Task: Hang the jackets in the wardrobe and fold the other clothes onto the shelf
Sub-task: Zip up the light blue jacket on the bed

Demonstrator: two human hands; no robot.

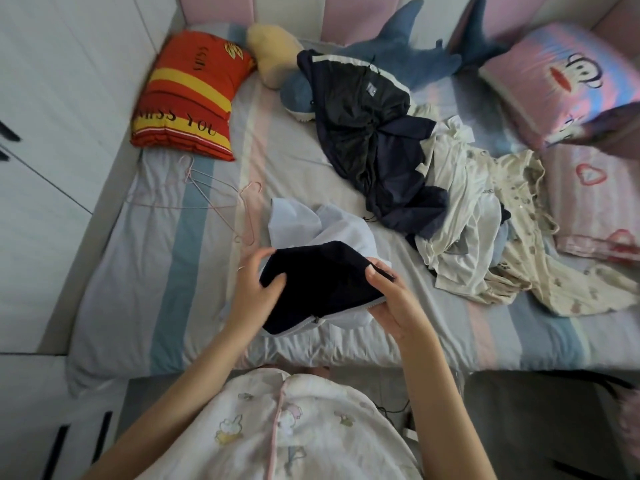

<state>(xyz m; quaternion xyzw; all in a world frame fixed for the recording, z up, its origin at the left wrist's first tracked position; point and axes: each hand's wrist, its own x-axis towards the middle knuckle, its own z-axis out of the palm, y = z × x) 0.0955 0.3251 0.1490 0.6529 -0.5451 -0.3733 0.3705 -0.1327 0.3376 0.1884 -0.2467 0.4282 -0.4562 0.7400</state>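
At the lower centre of the frame, the left hand [258, 285] and right hand [393, 299] each grip an edge of the navy and pale-blue zip jacket [322, 285], held just above the striped bed [166, 271].

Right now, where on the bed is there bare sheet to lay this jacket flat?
Widest bare sheet: front left, below the wire hangers, left of the left hand. Another strip runs between the red cushion and the dark jacket. A narrow band lies front right, in front of the pale clothes pile. The right half is crowded.
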